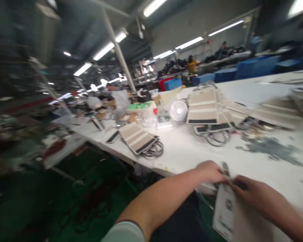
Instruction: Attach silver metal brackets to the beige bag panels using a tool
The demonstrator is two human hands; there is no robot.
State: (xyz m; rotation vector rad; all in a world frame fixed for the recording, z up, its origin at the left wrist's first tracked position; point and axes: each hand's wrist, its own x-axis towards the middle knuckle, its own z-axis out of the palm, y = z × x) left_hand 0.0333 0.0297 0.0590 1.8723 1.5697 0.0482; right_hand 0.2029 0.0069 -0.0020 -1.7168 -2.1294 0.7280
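Note:
My left hand (210, 172) is closed at the top edge of a beige fabric piece (252, 218) near the table's front edge. My right hand (249, 190) pinches the same edge close beside it, with a small dark item between its fingers. A white printed card (224, 210) hangs against the fabric below both hands. Just beyond the fingers a narrow grey strip (225, 168) sticks up. The hands are slightly blurred.
On the white table (181, 144) lie a striped beige stack with dark cords (137, 137), a larger stack (203, 104), a round whitish object (178, 111) and a heap of grey pieces (275, 148). Blue bins (255, 67) and people stand farther back.

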